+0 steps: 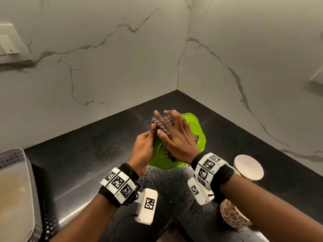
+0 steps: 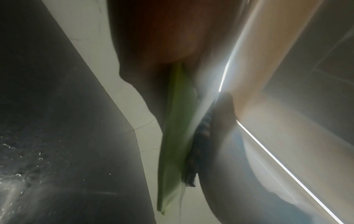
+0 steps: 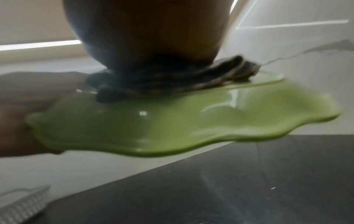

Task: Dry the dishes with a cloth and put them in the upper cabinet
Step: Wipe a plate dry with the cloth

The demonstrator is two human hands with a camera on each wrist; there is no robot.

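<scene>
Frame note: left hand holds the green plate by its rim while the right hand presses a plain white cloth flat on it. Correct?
Not quite: the cloth is dark and striped, not plain white, as the head view and the right wrist view show. The rest holds: the left hand holds the green plate by its rim and the right hand presses the cloth flat on it.
</scene>
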